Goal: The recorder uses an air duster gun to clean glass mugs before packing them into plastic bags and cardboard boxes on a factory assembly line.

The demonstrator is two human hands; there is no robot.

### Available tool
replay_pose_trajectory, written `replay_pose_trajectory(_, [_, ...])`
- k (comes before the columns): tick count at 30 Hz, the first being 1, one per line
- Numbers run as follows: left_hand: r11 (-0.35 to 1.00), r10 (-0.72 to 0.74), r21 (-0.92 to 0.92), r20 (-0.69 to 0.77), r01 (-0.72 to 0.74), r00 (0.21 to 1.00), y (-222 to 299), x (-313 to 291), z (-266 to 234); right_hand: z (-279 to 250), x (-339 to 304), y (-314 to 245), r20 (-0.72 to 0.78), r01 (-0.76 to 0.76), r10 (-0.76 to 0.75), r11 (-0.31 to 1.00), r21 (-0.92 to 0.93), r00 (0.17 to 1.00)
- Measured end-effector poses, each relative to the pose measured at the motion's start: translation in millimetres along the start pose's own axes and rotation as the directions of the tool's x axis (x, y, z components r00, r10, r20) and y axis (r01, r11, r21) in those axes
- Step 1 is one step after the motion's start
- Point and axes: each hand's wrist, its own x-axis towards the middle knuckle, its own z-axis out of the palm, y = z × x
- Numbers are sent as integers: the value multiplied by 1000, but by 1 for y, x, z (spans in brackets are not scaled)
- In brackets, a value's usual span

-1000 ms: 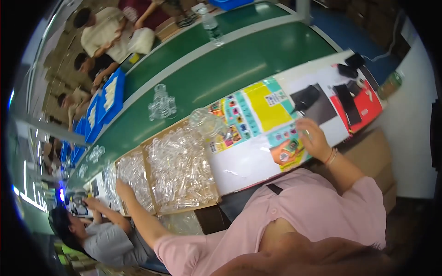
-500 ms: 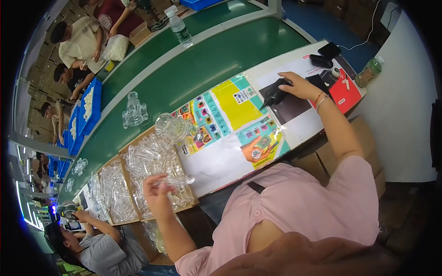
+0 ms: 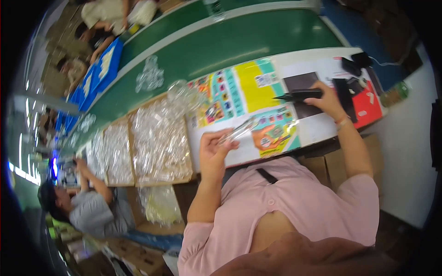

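My left hand (image 3: 213,151) pinches a clear plastic tube (image 3: 242,129) above the white and printed work surface, its far end pointing up to the right. In my right hand (image 3: 330,100) is a black tool with a thin pointed tip (image 3: 302,95), held level over a dark patch, the tip toward the left. A colourful printed sheet (image 3: 254,87) lies under and between the two hands. Left of my left hand stands a cardboard box (image 3: 189,156) full of clear plastic tubes (image 3: 159,142). A clear assembled plastic piece (image 3: 182,94) rests at the box's far corner.
Beyond lies a green bench (image 3: 239,39) with another clear piece (image 3: 150,73) on it. Black objects (image 3: 352,66) and a red printed area (image 3: 366,103) are at the right, near a green bottle (image 3: 396,94). Co-workers sit at the left, beside blue trays (image 3: 108,64).
My left hand has moved right, away from the box, with the clear tube. My right hand has lifted the black tool and turned its tip leftward. The view has shifted.
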Motion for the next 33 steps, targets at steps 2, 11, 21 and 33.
replay_pose_trajectory(2, [999, 26, -37, 36, -25, 999, 3, -1, 9, 3, -14, -6, -55, -39, 71, 893, 448, 996])
replay_pose_trajectory(11, [994, 84, -79, 160, -72, 984, 11, -15, 30, 19, -21, -64, -63, 81, -123, 140, 987, 990])
replay_pose_trajectory(21, [942, 246, 200, 128, -268, 961, 14, -30, 32, 53, -18, -165, -321, 353, 358, -27, 935, 877])
replay_pose_trajectory(33, [898, 395, 139, 162, -417, 904, 22, -37, 33, 68, -58, -173, -251, 496, -436, 657, 568, 864])
